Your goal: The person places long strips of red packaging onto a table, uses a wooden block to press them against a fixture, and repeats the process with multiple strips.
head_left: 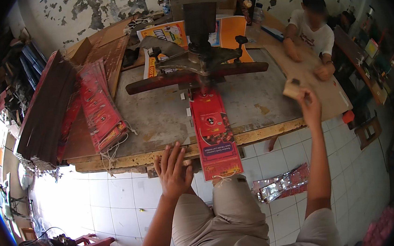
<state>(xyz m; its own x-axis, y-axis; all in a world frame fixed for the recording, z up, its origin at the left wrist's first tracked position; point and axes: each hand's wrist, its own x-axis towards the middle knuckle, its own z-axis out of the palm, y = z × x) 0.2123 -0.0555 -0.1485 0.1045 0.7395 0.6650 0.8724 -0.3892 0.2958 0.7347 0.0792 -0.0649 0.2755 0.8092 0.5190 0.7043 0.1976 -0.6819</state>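
Observation:
A long red printed packaging strip (212, 121) lies under the head of a dark metal press (200, 66). Its near end hangs past the table's front edge to my knee, with white string at the tip. My left hand (174, 169) rests at that edge, left of the strip, fingers spread and holding nothing. Off to the right, my right hand (311, 106) is raised with its fingers closed on a small tan block (292, 88). Whether the block is loose or fixed to something, I cannot tell.
A bundle of red printed strips (99, 105) with strings lies at left, beside a tall dark stack (48, 108). Orange printed sheets (234, 35) sit behind the press. Another person (313, 33) sits at the right. Shiny strips (284, 184) lie on the tiled floor.

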